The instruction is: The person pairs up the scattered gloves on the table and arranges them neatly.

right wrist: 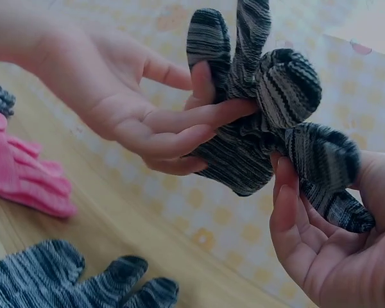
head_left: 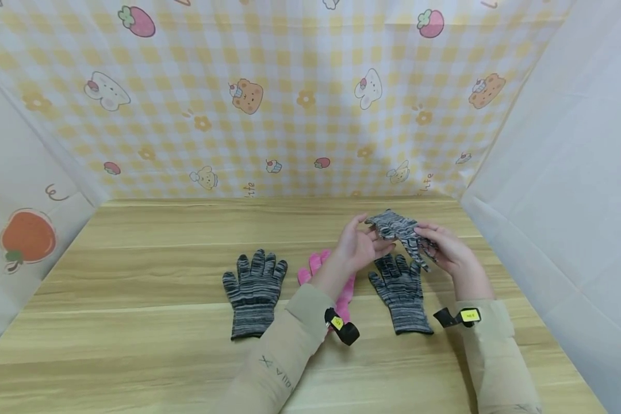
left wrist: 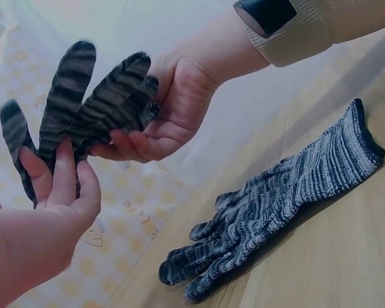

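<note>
Both hands hold up a black-and-grey striped knit glove point(head_left: 395, 224), raised over the back right of the table. My left hand point(head_left: 359, 247), palm turned up, has its fingers among the glove's fingers point(right wrist: 212, 45). From the other side, my right hand point(head_left: 450, 250) pinches the glove between thumb and fingers. Right below lies a second striped glove point(head_left: 406, 299), flat, cuff toward the front. A pink glove point(head_left: 347, 296) is partly hidden under the left forearm. Farther left, another striped glove point(head_left: 256, 293) lies flat with its fingers spread toward the back.
The wooden table point(head_left: 134, 345) runs back to a yellow checked cloth point(head_left: 290, 132) with cartoon prints. Pale cloth walls point(head_left: 564, 144) stand at both sides. Each wrist wears a black strap point(head_left: 344, 330) with a yellow label.
</note>
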`<action>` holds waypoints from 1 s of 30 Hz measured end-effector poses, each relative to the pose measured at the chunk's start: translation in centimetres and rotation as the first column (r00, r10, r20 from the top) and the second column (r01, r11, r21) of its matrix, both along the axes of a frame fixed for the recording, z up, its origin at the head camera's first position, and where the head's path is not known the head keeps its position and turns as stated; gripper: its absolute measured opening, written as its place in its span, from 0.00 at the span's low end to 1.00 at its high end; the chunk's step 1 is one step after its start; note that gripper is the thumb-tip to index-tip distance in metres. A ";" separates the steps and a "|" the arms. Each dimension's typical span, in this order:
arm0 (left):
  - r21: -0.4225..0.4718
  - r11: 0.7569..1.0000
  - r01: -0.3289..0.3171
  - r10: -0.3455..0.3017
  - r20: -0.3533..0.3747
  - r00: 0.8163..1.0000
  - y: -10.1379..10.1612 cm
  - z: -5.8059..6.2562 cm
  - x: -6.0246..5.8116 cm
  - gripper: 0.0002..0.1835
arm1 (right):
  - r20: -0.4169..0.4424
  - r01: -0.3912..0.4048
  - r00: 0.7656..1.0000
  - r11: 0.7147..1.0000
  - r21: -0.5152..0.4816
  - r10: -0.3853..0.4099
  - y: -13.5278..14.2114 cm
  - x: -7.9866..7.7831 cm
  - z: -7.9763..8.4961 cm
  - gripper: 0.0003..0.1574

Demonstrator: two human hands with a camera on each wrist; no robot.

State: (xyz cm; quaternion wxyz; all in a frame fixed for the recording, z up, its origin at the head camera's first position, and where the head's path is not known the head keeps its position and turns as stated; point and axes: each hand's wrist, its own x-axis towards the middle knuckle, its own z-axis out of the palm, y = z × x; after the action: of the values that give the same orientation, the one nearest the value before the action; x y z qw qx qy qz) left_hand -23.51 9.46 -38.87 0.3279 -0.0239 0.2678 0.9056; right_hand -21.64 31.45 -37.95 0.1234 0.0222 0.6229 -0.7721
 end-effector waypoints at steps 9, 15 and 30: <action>-0.150 0.988 0.047 -0.065 -0.120 0.991 -0.7 -0.4 0.4 0.25 | -0.038 -0.029 0.999 0.998 0.061 0.031 -0.3 0.9 1.0 0.14; -0.195 0.980 0.051 -0.080 -0.144 0.986 -0.9 -0.9 0.9 0.10 | -0.038 -0.040 0.998 0.995 0.094 0.043 -0.6 1.1 1.2 0.13; -0.342 0.939 -0.022 -0.072 -0.260 0.963 -1.3 -0.8 1.6 0.24 | -0.019 -0.060 0.998 0.992 0.115 0.062 -0.9 1.7 1.4 0.11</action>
State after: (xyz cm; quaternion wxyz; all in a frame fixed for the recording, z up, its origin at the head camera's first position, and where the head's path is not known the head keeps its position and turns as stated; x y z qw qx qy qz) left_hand -21.93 8.20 -39.62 0.2909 0.0461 0.4632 0.8359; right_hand -19.99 30.59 -36.59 0.1384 0.0014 0.6680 -0.7312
